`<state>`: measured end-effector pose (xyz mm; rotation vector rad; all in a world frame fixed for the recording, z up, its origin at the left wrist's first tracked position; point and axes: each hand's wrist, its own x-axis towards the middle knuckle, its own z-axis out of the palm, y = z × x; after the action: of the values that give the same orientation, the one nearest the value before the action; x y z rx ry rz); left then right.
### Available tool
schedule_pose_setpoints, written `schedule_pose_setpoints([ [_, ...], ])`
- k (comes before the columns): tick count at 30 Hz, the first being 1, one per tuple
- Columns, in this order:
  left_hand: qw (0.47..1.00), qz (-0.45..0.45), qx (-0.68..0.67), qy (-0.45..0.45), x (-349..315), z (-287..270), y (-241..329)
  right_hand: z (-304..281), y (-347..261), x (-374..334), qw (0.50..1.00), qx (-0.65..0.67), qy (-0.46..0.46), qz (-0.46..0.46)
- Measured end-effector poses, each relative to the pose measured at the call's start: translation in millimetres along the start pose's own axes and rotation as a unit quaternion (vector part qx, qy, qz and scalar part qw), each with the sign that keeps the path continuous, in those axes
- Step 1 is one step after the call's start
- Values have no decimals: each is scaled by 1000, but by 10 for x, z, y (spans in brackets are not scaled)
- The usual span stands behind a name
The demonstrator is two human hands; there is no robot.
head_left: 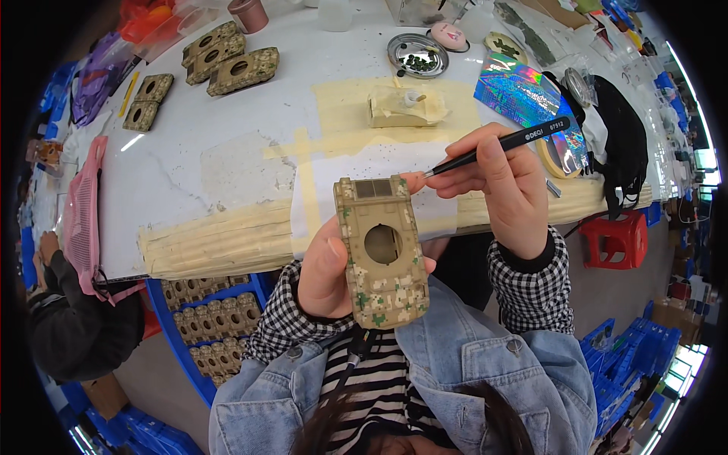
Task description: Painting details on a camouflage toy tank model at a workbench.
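Head view: the left hand (324, 265) grips the camouflaged model hull (379, 278) at the near edge of the bench (178, 178); the right hand (508, 182) holds black tweezers (497, 148). A slip could scratch the hull (their tip sits close). Its long axis points away from the person, leaning slightly left.

At the table's (174, 178) left edge we note a pink bag (85, 208), with a purple bag (97, 77) and a yellow stick (128, 94) farther back and a dull-pink cup (249, 15) near the far side. To the right we record an iridescent sheet (522, 92) beside a black bag (626, 144), a red stool (635, 236) below and blue crates (633, 360) lower still. We also observe a dark-clad co-worker (87, 326) at far left.
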<state>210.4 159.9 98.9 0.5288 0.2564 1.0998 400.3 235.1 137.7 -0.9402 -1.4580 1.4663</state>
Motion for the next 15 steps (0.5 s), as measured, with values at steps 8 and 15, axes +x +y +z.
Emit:
schedule_pose_setpoints([
  [8, 1000, 14, 1, 21, -20, 33, -47, 106, -3, -79, 995, -27, 41, -90],
  [15, 999, 34, 8, -5, 31, 44, -10, 188, 74, -152, 991, -11, 58, -124],
])
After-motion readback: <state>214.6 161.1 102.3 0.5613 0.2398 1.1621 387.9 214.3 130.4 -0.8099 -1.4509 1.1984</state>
